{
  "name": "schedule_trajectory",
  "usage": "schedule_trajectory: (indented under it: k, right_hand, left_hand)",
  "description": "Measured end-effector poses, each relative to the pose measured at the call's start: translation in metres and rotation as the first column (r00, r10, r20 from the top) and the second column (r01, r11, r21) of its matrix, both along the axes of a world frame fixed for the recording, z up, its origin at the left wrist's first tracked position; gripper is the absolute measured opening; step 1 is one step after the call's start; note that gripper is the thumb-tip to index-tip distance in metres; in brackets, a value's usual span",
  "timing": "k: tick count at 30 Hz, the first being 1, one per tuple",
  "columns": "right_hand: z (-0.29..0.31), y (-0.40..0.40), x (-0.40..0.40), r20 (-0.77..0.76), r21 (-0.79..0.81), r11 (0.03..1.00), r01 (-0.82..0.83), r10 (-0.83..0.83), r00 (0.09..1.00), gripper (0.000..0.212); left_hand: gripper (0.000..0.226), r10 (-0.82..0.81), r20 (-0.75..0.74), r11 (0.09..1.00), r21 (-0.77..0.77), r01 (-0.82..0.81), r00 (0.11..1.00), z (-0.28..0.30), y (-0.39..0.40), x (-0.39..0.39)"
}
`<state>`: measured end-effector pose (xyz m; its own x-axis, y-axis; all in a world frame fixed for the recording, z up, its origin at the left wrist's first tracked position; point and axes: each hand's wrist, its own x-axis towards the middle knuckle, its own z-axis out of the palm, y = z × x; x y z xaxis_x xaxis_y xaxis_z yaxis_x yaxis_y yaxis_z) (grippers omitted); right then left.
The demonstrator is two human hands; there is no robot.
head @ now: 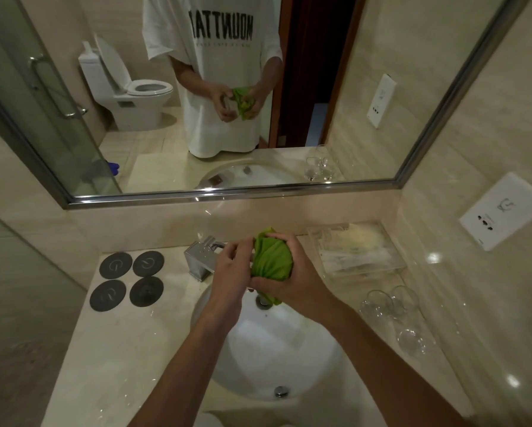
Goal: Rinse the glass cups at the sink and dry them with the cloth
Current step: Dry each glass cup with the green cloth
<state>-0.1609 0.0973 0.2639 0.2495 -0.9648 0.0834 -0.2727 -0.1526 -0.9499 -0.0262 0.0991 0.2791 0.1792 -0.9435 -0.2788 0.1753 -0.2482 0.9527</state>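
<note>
Over the white sink (289, 359) my right hand (292, 278) grips a bunched green cloth (271, 257), whose tail hangs down toward the drain. My left hand (231, 269) is at the cloth's left side, fingers curled round a glass cup that the cloth and hands almost wholly hide. The mirror reflection shows clear glass in that hand. Three more glass cups stand on the counter to the right: two side by side (377, 305) (406, 298) and one nearer me (412, 342).
A chrome faucet (201, 257) stands behind the sink, just left of my hands. Several dark round coasters (129, 278) lie on the left of the counter. A clear tray (358, 251) of packets sits at the back right, below a wall socket (502, 211). A mirror (227, 118) covers the wall.
</note>
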Motion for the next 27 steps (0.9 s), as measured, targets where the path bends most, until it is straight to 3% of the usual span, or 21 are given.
schedule_trajectory:
  k: [2,4,6,8,10,14,17,20,22,23,27]
  right_hand:
    - [-0.006,0.006,-0.001,-0.036,-0.088,0.996,0.013,-0.016,0.999,0.089]
    - [-0.008,0.01,-0.005,-0.22,-0.272,0.961,-0.041,-0.021,0.975,0.095]
    - [-0.012,0.01,-0.009,-0.422,-0.525,0.842,-0.124,-0.131,0.897,0.095]
    - [-0.019,0.008,-0.012,-0.508,-0.706,0.68,-0.201,-0.287,0.812,0.098]
    - [-0.024,0.006,-0.014,-0.524,-0.754,0.612,-0.238,-0.344,0.779,0.105]
    - [-0.028,0.006,-0.013,-0.466,-0.735,0.66,-0.157,-0.324,0.823,0.102]
    - [-0.014,0.011,-0.008,-0.322,-0.5,0.865,0.026,-0.214,0.922,0.095]
    - [0.008,0.013,-0.006,0.02,0.033,0.994,0.107,-0.108,0.994,0.076]
    - [0.013,0.011,-0.008,0.295,0.396,0.918,-0.034,-0.092,0.951,0.07]
    - [0.014,0.01,-0.01,0.373,0.489,0.865,-0.111,-0.092,0.923,0.073]
    - [0.023,0.006,-0.021,0.433,0.578,0.776,-0.252,-0.03,0.901,0.067]
  left_hand:
    - [0.026,-0.017,0.018,1.0,-0.012,0.017,1.0,-0.002,-0.001,0.002]
    - [0.028,-0.051,0.063,0.998,-0.033,0.053,0.997,-0.001,-0.001,0.004]
    - [0.03,-0.072,0.08,0.997,-0.036,0.075,0.994,-0.001,-0.002,0.004]
    - [0.034,-0.077,0.065,0.997,-0.025,0.079,0.995,0.001,-0.003,0.002]
    - [0.039,-0.079,0.054,0.997,-0.011,0.079,0.995,0.002,-0.004,-0.002]
    - [0.031,-0.092,0.098,0.996,0.003,0.093,0.991,0.004,-0.007,-0.003]
    - [0.028,-0.107,0.147,0.994,-0.021,0.111,0.983,0.006,-0.006,0.0]
    - [0.024,-0.139,0.198,0.983,-0.087,0.159,0.97,0.01,-0.002,0.003]
    - [0.021,-0.161,0.23,0.963,-0.176,0.203,0.96,0.013,0.0,0.005]
    - [0.019,-0.172,0.256,0.95,-0.213,0.229,0.951,0.014,0.001,0.005]
    - [0.017,-0.202,0.265,0.902,-0.326,0.285,0.943,0.02,0.002,0.007]
